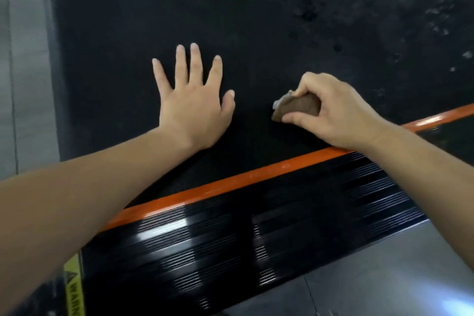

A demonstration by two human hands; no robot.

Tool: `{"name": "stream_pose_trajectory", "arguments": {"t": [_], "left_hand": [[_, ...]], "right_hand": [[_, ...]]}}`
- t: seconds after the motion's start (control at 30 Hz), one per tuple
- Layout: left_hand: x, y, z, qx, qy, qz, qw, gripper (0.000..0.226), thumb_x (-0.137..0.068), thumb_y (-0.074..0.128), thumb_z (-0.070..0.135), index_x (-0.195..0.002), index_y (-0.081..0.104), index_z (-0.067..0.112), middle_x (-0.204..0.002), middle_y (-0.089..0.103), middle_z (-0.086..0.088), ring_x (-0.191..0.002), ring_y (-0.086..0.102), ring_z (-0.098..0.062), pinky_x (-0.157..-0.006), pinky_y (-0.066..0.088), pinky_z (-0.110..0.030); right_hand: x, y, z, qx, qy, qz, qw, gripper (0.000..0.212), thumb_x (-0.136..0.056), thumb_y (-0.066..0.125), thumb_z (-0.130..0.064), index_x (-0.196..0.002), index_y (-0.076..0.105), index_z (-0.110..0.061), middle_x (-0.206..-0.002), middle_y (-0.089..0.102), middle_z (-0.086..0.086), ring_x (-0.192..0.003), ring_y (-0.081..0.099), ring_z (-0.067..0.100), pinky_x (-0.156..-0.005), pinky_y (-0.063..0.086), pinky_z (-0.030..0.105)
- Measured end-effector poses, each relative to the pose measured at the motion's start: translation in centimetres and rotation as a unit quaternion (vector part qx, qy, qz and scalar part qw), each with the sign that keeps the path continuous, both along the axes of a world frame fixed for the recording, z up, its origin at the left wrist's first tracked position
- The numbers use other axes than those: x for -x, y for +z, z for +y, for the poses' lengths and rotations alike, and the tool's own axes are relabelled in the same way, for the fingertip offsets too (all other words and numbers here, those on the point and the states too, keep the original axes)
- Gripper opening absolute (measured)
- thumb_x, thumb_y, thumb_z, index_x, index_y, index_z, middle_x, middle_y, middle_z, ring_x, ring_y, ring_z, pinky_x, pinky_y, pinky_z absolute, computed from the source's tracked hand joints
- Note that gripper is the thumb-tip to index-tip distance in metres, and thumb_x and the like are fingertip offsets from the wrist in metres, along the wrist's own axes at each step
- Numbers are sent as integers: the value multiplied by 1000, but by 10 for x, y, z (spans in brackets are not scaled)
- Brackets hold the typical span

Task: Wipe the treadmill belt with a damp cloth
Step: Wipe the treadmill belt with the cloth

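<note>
A black treadmill belt (256, 20) fills the view, smudged pale at the upper right. On it, a bunched brown cloth (297, 106) is pinched between the thumb and curled fingers of the right hand (333, 110). Beside it, the left hand (192, 102) is laid flat on the belt, fingers spread. An orange stripe (230, 182) and a ribbed black side rail (230, 238) border the near edge.
</note>
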State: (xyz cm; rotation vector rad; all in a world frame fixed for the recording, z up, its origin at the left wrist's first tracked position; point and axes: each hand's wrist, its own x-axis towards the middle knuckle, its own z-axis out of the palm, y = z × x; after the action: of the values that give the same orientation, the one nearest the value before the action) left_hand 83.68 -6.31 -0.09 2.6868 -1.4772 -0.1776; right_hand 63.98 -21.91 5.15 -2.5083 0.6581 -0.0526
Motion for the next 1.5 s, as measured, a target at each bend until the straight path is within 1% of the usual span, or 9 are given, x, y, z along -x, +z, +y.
{"name": "stream_pose_trajectory", "arguments": {"t": [0.1,0.27,0.43,0.63,0.83,1.0,1.17,1.37,1.5], "left_hand": [[4,4,0,-12,-2,12,1000,69,-103,23,52,-162,14,19,-169,1,-21,-156,-8,-39,-119,-4,-70],[1,9,-9,-2,1,48,999,69,-101,34,50,-160,19,16,-169,-1,-22,-156,-10,-39,-118,-8,-70],[-9,7,-58,37,9,65,997,65,-103,34,47,-161,18,22,-171,-1,-14,-157,-10,-34,-120,-11,-66],[0,1,-97,20,82,39,996,63,-102,24,52,-161,17,31,-171,1,-10,-156,-11,-38,-113,-11,-77],[3,-1,-98,-1,93,15,996,65,-101,17,60,-162,9,36,-172,-3,-5,-156,-13,-34,-115,-10,-74],[4,1,-98,7,111,18,994,63,-101,19,59,-161,12,39,-172,-1,-1,-157,-11,-29,-117,-9,-71],[4,1,-97,9,116,19,993,61,-103,21,57,-161,14,40,-172,0,1,-157,-11,-27,-119,-10,-68],[4,-1,-98,17,117,15,993,61,-104,24,56,-161,14,39,-172,0,1,-157,-11,-27,-119,-11,-67],[2,1,-100,17,118,32,992,60,-104,25,55,-161,18,36,-172,2,-1,-157,-10,-28,-119,-11,-66]], "right_hand": [[17,0,15,-63,-10,47,997,28,-83,78,-36,-90,52,-27,-91,60,-11,-87,55,-1,-69,37,12],[12,-5,6,-48,-21,37,998,30,-84,78,-35,-93,52,-24,-90,56,-15,-87,52,-9,-68,34,8],[8,-13,-39,5,-92,-45,995,33,-86,78,-33,-90,48,-19,-87,57,-7,-77,52,7,-67,39,27],[24,-18,-50,-7,96,-31,995,32,-81,75,-44,-95,58,-21,-91,55,-15,-90,52,8,-79,44,25],[-25,-20,-126,4,-75,-94,993,28,-87,73,-39,-90,52,-20,-88,60,-5,-83,57,15,-73,51,41],[-6,-26,-94,26,140,-89,986,30,-85,72,-45,-90,59,-18,-85,60,-5,-83,55,18,-72,47,38],[-71,-24,-157,52,-30,-104,993,29,-88,67,-47,-97,53,-23,-95,62,-3,-92,58,20,-73,42,34],[-41,-36,-119,25,127,-129,983,27,-87,67,-47,-96,61,-22,-95,64,-7,-91,57,16,-80,48,40],[-93,-30,-163,74,6,-138,988,30,-88,66,-44,-97,56,-18,-97,62,0,-92,56,19,-82,49,45]]}}
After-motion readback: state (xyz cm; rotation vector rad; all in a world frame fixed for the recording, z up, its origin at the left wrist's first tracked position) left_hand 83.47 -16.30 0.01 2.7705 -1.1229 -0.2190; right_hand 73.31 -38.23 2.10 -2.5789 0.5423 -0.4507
